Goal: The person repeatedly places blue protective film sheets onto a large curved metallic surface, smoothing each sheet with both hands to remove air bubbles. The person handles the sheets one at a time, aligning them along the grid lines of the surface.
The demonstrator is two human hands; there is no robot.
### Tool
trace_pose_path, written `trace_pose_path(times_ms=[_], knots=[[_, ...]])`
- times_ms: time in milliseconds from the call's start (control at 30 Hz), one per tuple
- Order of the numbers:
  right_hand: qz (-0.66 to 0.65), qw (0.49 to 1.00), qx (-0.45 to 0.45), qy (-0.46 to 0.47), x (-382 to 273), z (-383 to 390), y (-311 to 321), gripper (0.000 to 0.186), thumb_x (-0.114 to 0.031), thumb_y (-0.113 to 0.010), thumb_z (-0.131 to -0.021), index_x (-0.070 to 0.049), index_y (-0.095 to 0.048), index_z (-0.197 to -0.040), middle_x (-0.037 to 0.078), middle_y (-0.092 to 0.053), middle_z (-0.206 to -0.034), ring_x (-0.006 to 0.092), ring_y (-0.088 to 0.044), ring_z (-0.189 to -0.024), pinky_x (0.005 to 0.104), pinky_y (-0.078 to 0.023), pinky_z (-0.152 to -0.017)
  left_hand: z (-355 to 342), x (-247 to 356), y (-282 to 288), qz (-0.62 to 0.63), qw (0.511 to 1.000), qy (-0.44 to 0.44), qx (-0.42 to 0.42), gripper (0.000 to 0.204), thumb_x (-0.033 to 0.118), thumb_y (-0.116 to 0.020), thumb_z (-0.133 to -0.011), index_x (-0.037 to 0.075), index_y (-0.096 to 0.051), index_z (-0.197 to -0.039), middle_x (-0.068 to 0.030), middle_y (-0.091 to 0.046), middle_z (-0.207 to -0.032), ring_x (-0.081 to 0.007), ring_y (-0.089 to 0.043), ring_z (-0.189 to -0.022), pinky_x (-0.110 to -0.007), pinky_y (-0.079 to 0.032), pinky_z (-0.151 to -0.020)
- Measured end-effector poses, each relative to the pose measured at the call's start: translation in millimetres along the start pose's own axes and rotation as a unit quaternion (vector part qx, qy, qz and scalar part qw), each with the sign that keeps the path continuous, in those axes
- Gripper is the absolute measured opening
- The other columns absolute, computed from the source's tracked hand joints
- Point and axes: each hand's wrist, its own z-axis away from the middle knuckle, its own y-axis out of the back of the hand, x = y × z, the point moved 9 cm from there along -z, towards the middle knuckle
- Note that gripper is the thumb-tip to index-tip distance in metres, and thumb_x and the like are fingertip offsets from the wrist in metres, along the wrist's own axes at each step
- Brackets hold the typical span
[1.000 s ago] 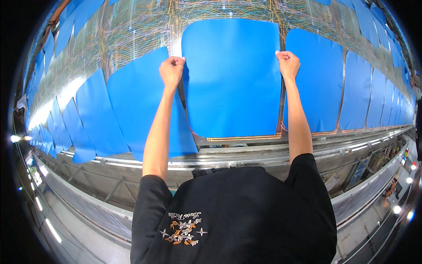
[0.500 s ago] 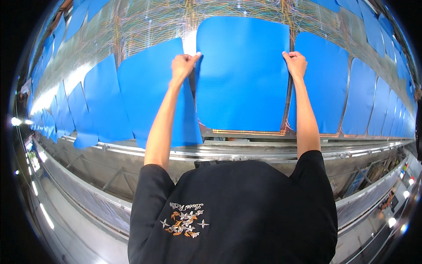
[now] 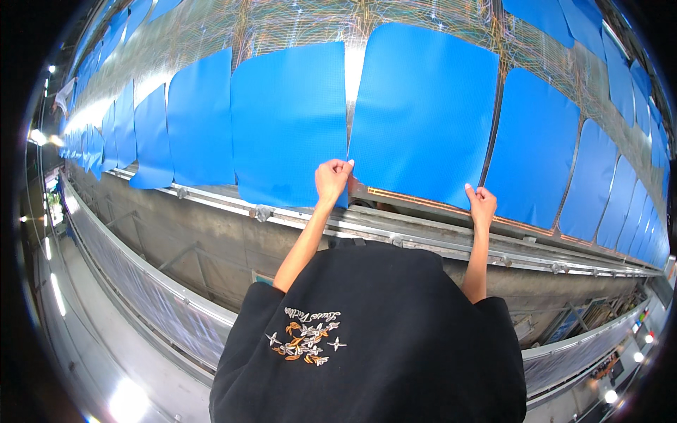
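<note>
A blue rounded-corner sheet (image 3: 427,113) lies in front of me on a long surface marked with many thin coloured lines. My left hand (image 3: 333,180) is closed in a pinch at its lower left corner, over the edge of the neighbouring blue sheet (image 3: 289,120). At the lower right corner, my right hand (image 3: 482,206) has thumb and fingers together on the near edge. The fingertips' exact hold on the material is small and partly hidden.
More blue sheets (image 3: 539,148) run in a row to both sides, and others (image 3: 585,32) lie along the far side. A metal rail (image 3: 395,236) edges the near side of the surface. Below it is a grey trough (image 3: 190,240) with a frame.
Both hands have come down toward me, from the sheet's upper sides to its near corners. The view has turned and shifted, so the sheet appears farther right and tilted.
</note>
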Motion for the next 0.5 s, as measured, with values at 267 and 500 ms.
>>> trace_pose_path(times_ms=[267,500], knots=[[-0.044,0.996,0.066,0.033,12.5,14.6,-3.1,0.039,-0.032,-0.087,-0.085,0.000,-0.067,-0.076,-0.002,-0.052,-0.063,0.0082,-0.044,-0.060,0.0297,-0.038,-0.056,2.3,1.8,5.0,-0.005,0.999,-0.012,0.032,0.035,0.038,-0.083,-0.085,0.003,-0.079,-0.082,-0.0087,-0.068,-0.063,-0.0239,-0.065,-0.058,-0.042,-0.051,-0.060],[-0.054,0.996,0.067,0.030,16.0,13.1,-4.8,0.038,-0.031,-0.087,-0.084,0.000,-0.068,-0.074,-0.002,-0.052,-0.061,0.0080,-0.045,-0.059,0.0297,-0.038,-0.055,-0.3,-1.3,1.6,-0.026,0.999,0.000,0.031,0.032,0.037,-0.082,-0.085,0.005,-0.079,-0.081,-0.0091,-0.069,-0.065,-0.0269,-0.068,-0.061,-0.043,-0.052,-0.062]])
